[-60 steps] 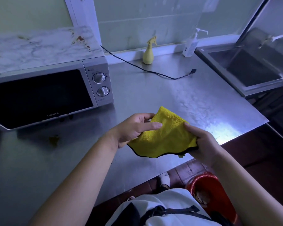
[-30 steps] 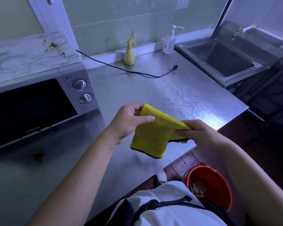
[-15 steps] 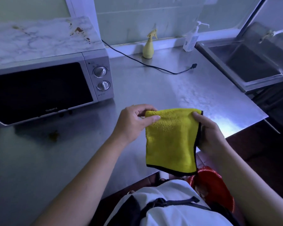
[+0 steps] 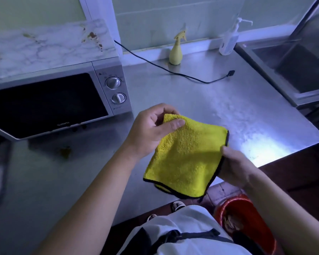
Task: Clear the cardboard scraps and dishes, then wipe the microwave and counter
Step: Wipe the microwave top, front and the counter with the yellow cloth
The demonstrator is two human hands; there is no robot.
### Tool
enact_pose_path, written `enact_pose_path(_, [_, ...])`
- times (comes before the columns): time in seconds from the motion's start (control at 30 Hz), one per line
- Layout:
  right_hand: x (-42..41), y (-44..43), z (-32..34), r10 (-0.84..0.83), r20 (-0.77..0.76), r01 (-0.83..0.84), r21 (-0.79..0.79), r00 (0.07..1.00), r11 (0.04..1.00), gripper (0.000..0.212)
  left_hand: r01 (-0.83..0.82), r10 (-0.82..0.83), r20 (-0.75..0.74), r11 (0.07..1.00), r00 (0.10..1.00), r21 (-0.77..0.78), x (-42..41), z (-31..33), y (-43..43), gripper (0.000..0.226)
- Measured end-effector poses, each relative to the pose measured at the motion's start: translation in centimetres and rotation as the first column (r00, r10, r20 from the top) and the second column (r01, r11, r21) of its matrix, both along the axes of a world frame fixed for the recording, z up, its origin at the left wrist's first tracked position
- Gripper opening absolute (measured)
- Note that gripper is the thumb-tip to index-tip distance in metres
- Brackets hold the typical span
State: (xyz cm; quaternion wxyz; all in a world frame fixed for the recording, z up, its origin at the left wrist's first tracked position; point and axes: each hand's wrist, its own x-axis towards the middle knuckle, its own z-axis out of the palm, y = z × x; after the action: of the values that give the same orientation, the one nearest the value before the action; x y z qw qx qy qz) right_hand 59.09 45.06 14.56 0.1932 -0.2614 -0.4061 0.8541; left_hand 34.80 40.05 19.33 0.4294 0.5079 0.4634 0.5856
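the left hand point(image 4: 151, 129) pinches the top corner of a folded yellow cloth point(image 4: 186, 157) between thumb and curled fingers, while the right hand point(image 4: 234, 168) grips its black-trimmed right edge, thumb on top. the cloth hangs between both hands, held above the steel counter point(image 4: 219, 107). beyond the left hand sits the microwave point(image 4: 50, 96), stains on its top. below the right hand stands a red bucket point(image 4: 245, 223).

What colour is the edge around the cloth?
Black, a thin trim around the yellow cloth, clearest in the head view along its lower edge.
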Motion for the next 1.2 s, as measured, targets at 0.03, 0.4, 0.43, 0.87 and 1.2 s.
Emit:
enact_pose_path(0.03, [-0.7, -0.3, -0.8, 0.063, 0.045, -0.062, -0.039, 0.997, 0.997, 0.062, -0.040, 0.041, 0.015, 0.997, 0.999, -0.062, 0.2, -0.6, 0.3, 0.011])
enact_pose_path(0.4, [-3.1, 4.6, -4.8, -0.206, 0.257, 0.281, -0.306, 0.944, 0.910, 0.040, -0.554, 0.601, -0.113, 0.626, 0.791, -0.548, 0.4, -7.5, -0.2, 0.020])
enact_pose_path(0.43, [-2.8, 6.1, -4.9, -0.250, 0.291, 0.324, -0.246, 0.924, 0.913, 0.037, -0.573, 0.623, -0.131, 0.590, 0.771, -0.568, 0.5, -7.9, -0.6, 0.022])
enact_pose_path(0.87, [-12.6, 8.3, -15.8, -0.183, 0.809, -0.453, 0.483, 0.559, 0.749, 0.062, -0.656, 0.821, -0.191, 0.266, 0.539, -0.707, 1.5, -9.0, -10.2, 0.024])
enact_pose_path(1.2, [-19.5, 11.8, -18.4, -0.083, 0.874, -0.878, 0.477, 0.479, -0.044, 0.071, -0.601, 0.844, -0.158, 0.221, 0.512, -0.768, 2.3, -9.2, -14.4, 0.018])
